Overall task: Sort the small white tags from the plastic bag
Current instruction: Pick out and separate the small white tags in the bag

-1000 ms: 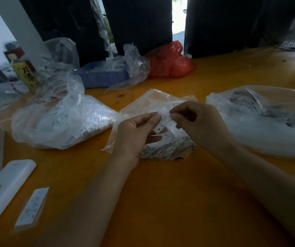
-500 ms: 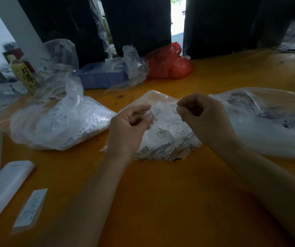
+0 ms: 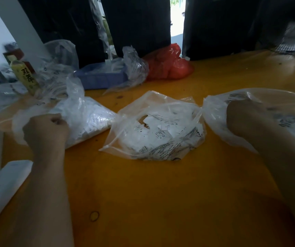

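The orange table (image 3: 161, 202) carried three clear plastic bags. The middle bag (image 3: 153, 129) lay open between the arms, small white tags (image 3: 162, 127) heaped inside. The left hand (image 3: 45, 131) was curled at the left bag (image 3: 82, 118) (whether it pinched anything, I couldn't tell). The right hand (image 3: 244, 118), blurred, was over the right bag (image 3: 268, 104); its grasp was unreadable.
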Action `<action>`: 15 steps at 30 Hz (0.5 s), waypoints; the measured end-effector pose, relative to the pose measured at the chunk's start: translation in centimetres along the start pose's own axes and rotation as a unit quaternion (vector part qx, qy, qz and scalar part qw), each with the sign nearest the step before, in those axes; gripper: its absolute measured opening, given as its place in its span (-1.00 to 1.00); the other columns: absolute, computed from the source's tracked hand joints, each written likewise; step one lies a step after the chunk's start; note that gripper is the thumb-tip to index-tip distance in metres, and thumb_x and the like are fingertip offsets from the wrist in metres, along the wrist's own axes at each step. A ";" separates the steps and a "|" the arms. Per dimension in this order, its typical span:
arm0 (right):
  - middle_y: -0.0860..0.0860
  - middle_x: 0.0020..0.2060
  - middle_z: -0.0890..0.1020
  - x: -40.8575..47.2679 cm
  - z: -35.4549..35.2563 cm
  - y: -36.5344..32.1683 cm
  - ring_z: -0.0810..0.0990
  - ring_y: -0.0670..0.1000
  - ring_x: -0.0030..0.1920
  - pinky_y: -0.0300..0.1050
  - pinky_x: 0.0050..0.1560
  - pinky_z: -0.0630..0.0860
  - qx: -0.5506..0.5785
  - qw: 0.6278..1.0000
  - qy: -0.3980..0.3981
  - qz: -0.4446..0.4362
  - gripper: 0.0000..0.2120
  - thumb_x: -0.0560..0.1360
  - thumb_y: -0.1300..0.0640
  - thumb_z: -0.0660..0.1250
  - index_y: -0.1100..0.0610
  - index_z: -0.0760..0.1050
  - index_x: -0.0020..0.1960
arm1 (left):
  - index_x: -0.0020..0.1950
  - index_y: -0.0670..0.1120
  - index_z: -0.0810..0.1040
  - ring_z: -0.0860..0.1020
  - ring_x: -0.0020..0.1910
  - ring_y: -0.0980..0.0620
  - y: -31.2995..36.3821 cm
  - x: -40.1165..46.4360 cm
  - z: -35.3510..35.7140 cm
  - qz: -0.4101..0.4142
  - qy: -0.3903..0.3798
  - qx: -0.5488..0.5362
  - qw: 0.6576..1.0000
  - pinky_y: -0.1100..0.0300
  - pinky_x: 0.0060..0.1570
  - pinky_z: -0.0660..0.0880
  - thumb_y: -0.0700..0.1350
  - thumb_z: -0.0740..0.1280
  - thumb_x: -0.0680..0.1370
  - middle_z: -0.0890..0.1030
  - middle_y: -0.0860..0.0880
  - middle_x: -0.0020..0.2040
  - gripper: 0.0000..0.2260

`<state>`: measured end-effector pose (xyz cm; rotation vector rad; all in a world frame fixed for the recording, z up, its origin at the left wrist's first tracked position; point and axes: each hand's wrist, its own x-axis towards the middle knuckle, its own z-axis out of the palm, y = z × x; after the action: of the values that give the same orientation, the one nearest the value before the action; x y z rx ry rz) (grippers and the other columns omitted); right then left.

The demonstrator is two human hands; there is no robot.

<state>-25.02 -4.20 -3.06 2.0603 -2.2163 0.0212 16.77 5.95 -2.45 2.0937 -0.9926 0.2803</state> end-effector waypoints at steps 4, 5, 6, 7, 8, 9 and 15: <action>0.08 -0.29 0.52 0.2 0.1 0.6 0.56 0.11 -0.22 0.01 -0.02 0.54 0.034 0.999 -0.005 -0.019 -0.75 0.51 0.29 0.31 0.13 0.40 -0.32 | 0.32 -0.11 0.68 0.50 0.22 -0.41 0.7 -0.1 0.8 0.025 0.021 0.073 0.997 -0.24 0.22 0.40 -0.11 0.26 0.68 0.66 -0.34 0.17 -0.71; 0.08 -0.32 0.48 0.0 -0.3 0.7 0.59 0.12 -0.17 0.03 0.05 0.55 0.027 0.999 -0.004 -0.023 -0.74 0.52 0.30 0.29 0.14 0.40 -0.32 | 0.34 -0.10 0.67 0.47 0.23 -0.40 1.1 -0.2 0.9 0.016 0.018 0.090 0.996 -0.24 0.22 0.36 -0.08 0.22 0.70 0.64 -0.36 0.15 -0.69; 0.09 -0.33 0.45 0.0 -0.4 0.7 0.62 0.15 -0.11 0.02 0.07 0.55 0.022 0.999 0.004 -0.030 -0.74 0.53 0.33 0.27 0.15 0.39 -0.32 | 0.37 -0.09 0.65 0.44 0.25 -0.39 1.3 -0.2 1.1 0.009 0.009 0.102 0.995 -0.24 0.24 0.34 -0.06 0.18 0.72 0.62 -0.37 0.15 -0.66; 0.09 -0.34 0.44 -0.3 -0.6 0.7 0.63 0.16 -0.07 -0.01 0.03 0.55 0.010 0.999 0.006 -0.032 -0.74 0.53 0.35 0.26 0.16 0.39 -0.31 | 0.40 -0.08 0.62 0.42 0.29 -0.37 1.5 -0.4 1.1 -0.008 0.002 0.106 0.994 -0.23 0.27 0.31 -0.05 0.14 0.73 0.60 -0.38 0.18 -0.64; 0.10 -0.33 0.47 -0.1 -0.5 0.7 0.64 0.17 -0.03 -0.02 0.01 0.56 0.001 0.999 0.002 -0.034 -0.78 0.53 0.37 0.25 0.19 0.42 -0.27 | 0.44 -0.09 0.60 0.39 0.34 -0.36 1.6 -0.3 1.1 -0.019 -0.005 0.095 0.995 -0.23 0.32 0.28 -0.04 0.11 0.74 0.58 -0.39 0.21 -0.62; 0.12 -0.25 0.54 -0.4 -0.8 0.6 0.64 0.17 -0.01 -0.02 0.02 0.56 -0.004 0.999 -0.004 -0.035 -0.84 0.54 0.36 0.24 0.22 0.47 -0.19 | 0.47 -0.09 0.57 0.36 0.41 -0.34 1.8 -0.3 1.0 -0.030 -0.009 0.078 0.996 -0.24 0.36 0.25 -0.04 0.08 0.75 0.55 -0.40 0.27 -0.60; 0.18 -0.06 0.64 -0.9 -0.5 0.2 0.58 0.14 -0.15 -0.10 -0.24 0.42 -0.016 0.999 0.038 -0.034 -0.76 0.54 0.36 0.23 0.17 0.43 -0.28 | 0.39 -0.13 0.58 0.32 0.55 -0.25 3.9 -2.0 0.8 0.049 0.115 -0.081 0.989 -0.29 0.48 0.25 0.00 0.03 0.66 0.57 -0.23 0.38 -0.54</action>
<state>-25.14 -3.28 -2.66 2.0816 -2.0889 0.0568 12.51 4.98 -1.75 1.8230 -0.9466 0.4656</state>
